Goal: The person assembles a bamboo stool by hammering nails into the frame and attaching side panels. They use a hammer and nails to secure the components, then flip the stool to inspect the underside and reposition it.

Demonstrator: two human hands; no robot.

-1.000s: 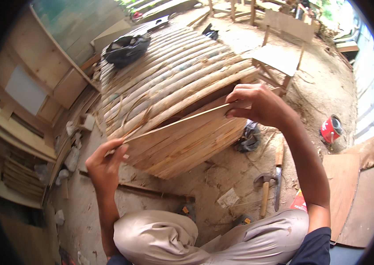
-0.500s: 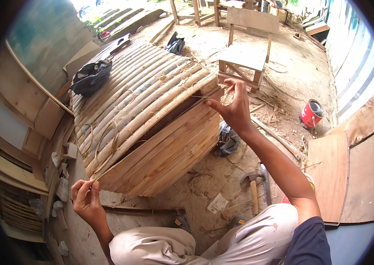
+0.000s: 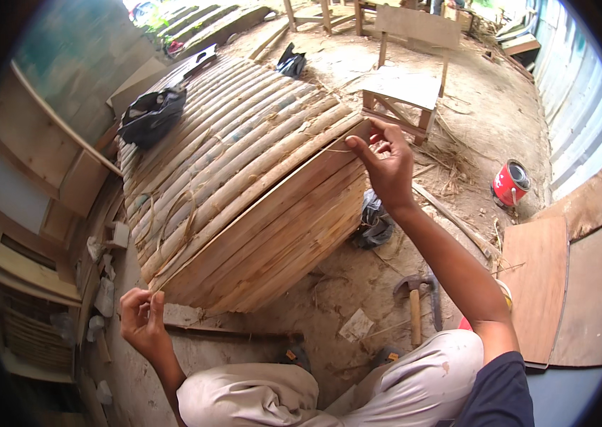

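A large piece with a slatted top of round wooden poles (image 3: 226, 153) and a side of flat boards (image 3: 272, 242) stands in front of me. At its near left corner my left hand (image 3: 143, 324) is closed, thumb and fingertips pinching what looks like a thin pale strip (image 3: 161, 286). My right hand (image 3: 390, 164) is at the far right corner. Its thumb and fingers close round the end of the topmost wooden plank (image 3: 315, 162), just below the outermost pole. Loose thin fibres (image 3: 186, 220) lie across the poles.
A claw hammer (image 3: 415, 309) lies on the ground before my knees. Further right are a red paint can (image 3: 510, 183) and plywood sheets (image 3: 532, 285). Black plastic bags (image 3: 151, 117) rest on the poles, and a wooden chair (image 3: 404, 92) stands behind. Wooden furniture parts (image 3: 27, 192) line the left.
The dark gap between the outermost pole and the topmost plank has narrowed, the plank sitting higher. My right hand has risen slightly with it; my left hand stays near the corner.
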